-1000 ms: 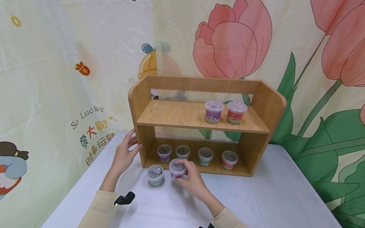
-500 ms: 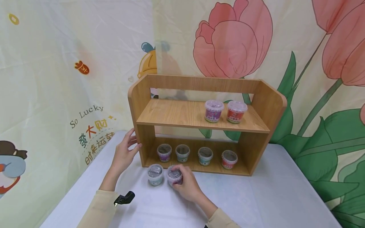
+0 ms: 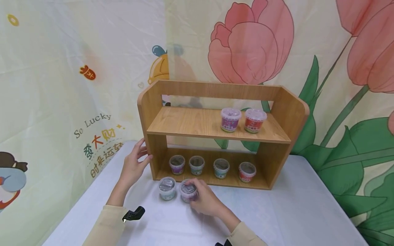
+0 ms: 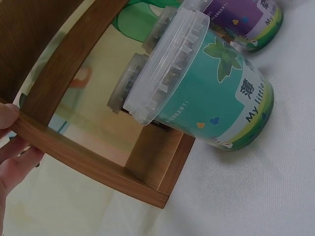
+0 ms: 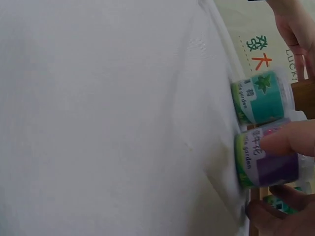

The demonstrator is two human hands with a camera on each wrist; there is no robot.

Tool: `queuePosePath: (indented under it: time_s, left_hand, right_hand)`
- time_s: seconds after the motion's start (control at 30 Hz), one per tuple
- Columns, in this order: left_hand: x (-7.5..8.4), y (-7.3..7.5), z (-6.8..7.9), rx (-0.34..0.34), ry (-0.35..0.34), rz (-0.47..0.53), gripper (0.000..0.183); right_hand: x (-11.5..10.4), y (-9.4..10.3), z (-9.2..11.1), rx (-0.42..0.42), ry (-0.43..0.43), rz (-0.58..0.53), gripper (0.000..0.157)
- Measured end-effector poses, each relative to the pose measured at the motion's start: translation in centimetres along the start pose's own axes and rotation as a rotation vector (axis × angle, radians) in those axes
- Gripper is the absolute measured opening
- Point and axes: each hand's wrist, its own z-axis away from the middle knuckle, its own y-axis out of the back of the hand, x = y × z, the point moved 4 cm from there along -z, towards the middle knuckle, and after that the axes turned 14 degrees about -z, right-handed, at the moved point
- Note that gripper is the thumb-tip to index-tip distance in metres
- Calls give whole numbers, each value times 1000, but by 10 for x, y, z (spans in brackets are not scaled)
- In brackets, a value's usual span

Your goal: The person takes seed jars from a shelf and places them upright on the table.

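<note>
My right hand [image 3: 205,198] holds a lidded plastic cup with a purple label [image 3: 187,194], which stands on the white tabletop in front of the wooden shelf [image 3: 215,184]. In the right wrist view, the thumb lies on the cup's purple label [image 5: 275,167] and the fingers are at its far side. Left of it stands a teal-labelled cup [image 3: 167,189], large in the left wrist view. My left hand [image 3: 133,165] grips the shelf's left side panel [image 4: 93,162], thumb at the front edge and fingers on the outer face.
On the lower board stand several lidded cups, among them a purple one [image 3: 176,165] and a red one [image 3: 247,172]. The upper board carries a purple cup [image 3: 229,120] and a red cup [image 3: 255,121]. A printed cloth [image 3: 117,68] hangs behind the table.
The right hand has brought the purple cup slightly left and nearer, down beside the teal cup; over the last half second it barely moves. The left hand stays at the shelf's side.
</note>
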Motion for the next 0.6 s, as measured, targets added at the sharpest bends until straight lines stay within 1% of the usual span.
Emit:
queuePosePath:
  time_s: [0.13, 0.2, 0.27, 0.33, 0.47, 0.6]
  left_hand:
    - [-1, -1, 0, 0, 1, 3, 82]
    - [-2, -1, 0, -3, 1, 4, 82]
    - [-2, -1, 0, -5, -1, 4, 82]
    - [-2, -1, 0, -4, -2, 4, 82]
    - [-3, -1, 0, 5, -11, 1, 82]
    - [-3, -1, 0, 10, -18, -1, 83]
  right_hand:
    - [-13, 15, 3, -101, 5, 12, 64]
    - [-23, 25, 5, -122, 19, -1, 63]
    - [-37, 38, 4, -118, 55, -14, 60]
    - [-54, 54, 4, -88, 87, -25, 56]
    - [-92, 92, 3, 4, 132, -33, 51]
    - [-125, 131, 4, 92, 167, -35, 53]
